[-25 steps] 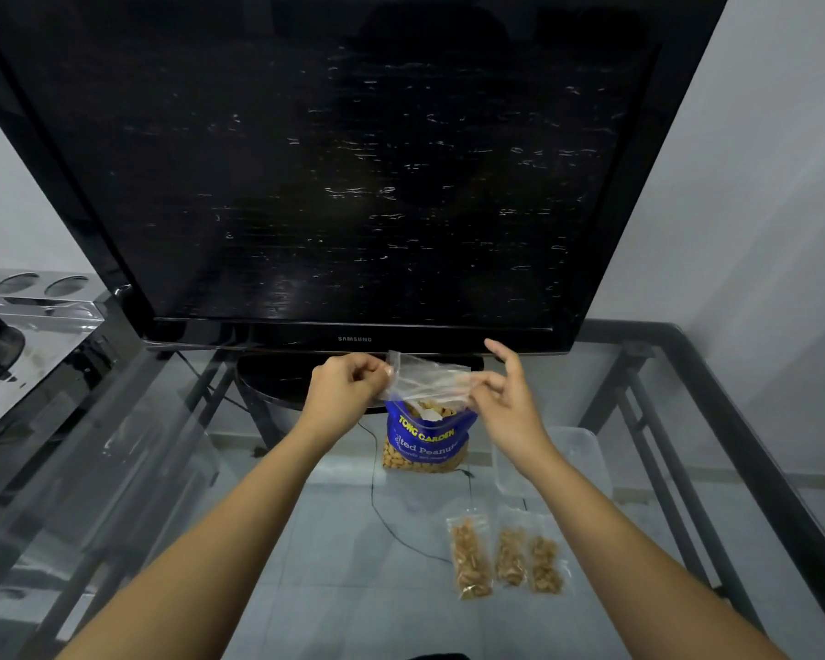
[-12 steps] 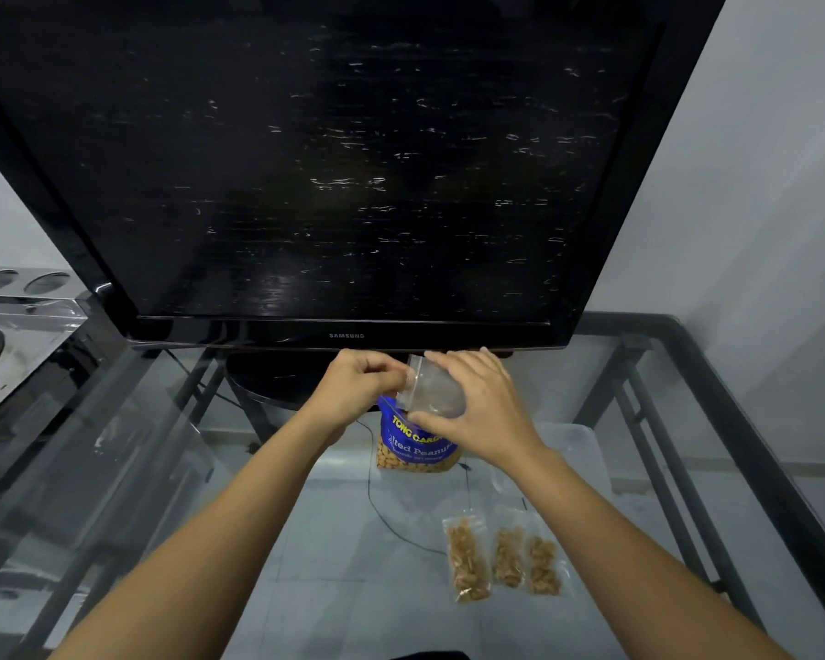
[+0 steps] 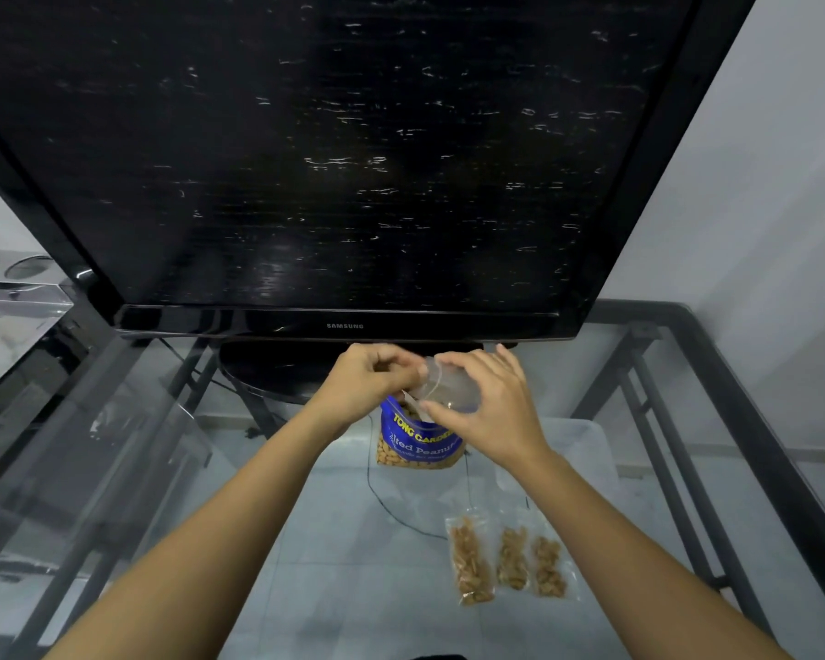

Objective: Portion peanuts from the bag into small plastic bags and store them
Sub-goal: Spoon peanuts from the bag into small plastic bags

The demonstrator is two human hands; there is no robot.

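A blue peanut bag [image 3: 417,445] stands open on the glass table, nuts showing at its base. Just above its mouth I hold a small clear plastic bag [image 3: 451,385]. My left hand [image 3: 370,383] pinches its left edge. My right hand [image 3: 484,397] wraps over its right side, fingers curled around it. Whether the small bag holds any nuts I cannot tell. Three small filled peanut bags [image 3: 508,559] lie side by side on the glass, nearer to me and to the right.
A large black television [image 3: 344,159] stands right behind the hands on its oval base [image 3: 267,369]. The glass table has a dark metal frame [image 3: 744,421]. A clear plastic container [image 3: 587,450] sits right of the peanut bag. A thin black cable [image 3: 391,509] crosses the glass.
One second ago the small bag was stretched flat between both hands. My right hand has since closed over it, and both hands have drawn together above the peanut bag's mouth.
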